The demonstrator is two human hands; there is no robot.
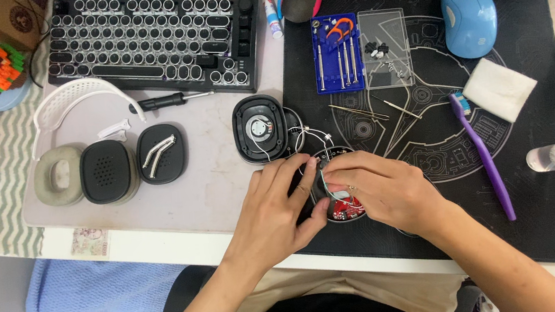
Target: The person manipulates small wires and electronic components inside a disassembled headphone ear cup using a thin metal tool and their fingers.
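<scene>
Both my hands are on an opened black headphone ear cup (343, 210) at the front of the desk; a red circuit board shows inside it. My left hand (283, 204) holds the cup's left side, with its fingers curled over the rim. My right hand (382, 189) pinches thin wires or a small part over the cup's middle. Thin white wires run from the cup up to a separate speaker driver housing (259, 128) lying face up just behind my hands.
A black keyboard (149, 41) and a black screwdriver (167, 101) lie at the back left. A white headband (75, 95), a grey ear pad (59, 175) and two black covers (108, 171) sit left. A blue screwdriver case (336, 53), blue mouse (469, 19), purple toothbrush (483, 153) and white cloth (499, 89) lie on the black mat.
</scene>
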